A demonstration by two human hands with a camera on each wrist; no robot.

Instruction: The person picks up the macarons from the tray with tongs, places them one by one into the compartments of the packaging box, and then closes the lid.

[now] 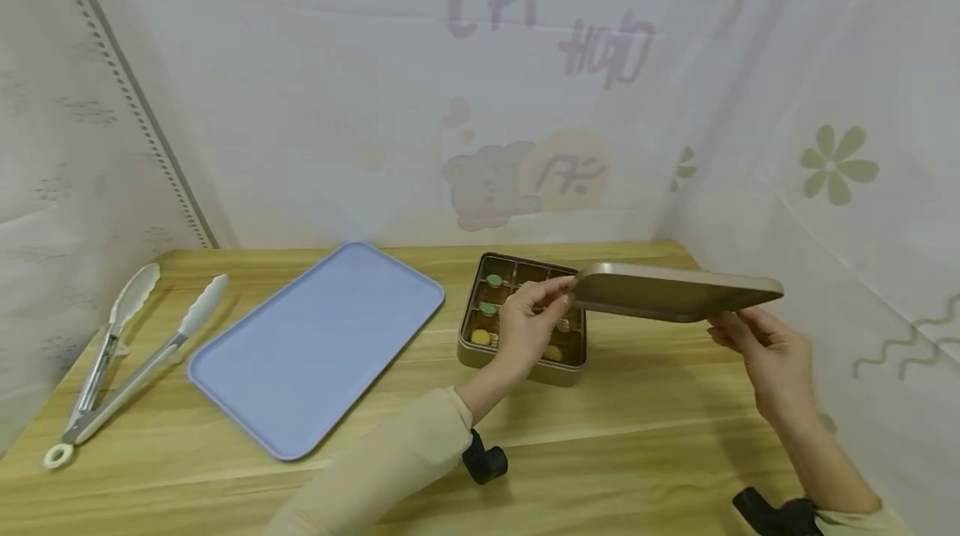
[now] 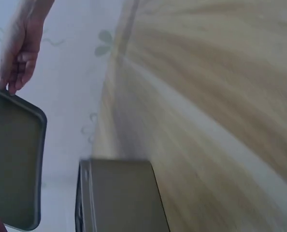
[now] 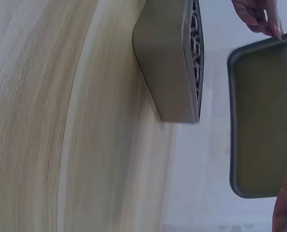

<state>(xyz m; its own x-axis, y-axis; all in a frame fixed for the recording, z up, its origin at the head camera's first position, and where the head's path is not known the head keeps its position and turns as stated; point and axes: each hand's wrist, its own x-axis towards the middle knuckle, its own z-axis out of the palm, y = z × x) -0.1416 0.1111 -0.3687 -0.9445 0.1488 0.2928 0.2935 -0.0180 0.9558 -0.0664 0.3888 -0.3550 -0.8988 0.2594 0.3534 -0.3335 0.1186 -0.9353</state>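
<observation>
Both hands are holding the flat gold metal lid (image 1: 675,293) level in the air: the left hand (image 1: 528,323) is pinching its near corner, the right hand (image 1: 768,353) is gripping its far edge. Below and beyond, the gold compartmented tin box (image 1: 491,323) is sitting uncovered on the wooden table (image 1: 637,436), its small sweets exposed.

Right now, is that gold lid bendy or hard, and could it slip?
The lid probably stays stiff: held only at its two ends by the left hand and right hand, it does not sag. It looks thin, so likely light. Its smooth finish and fingertip grip suggest it could slip.
</observation>
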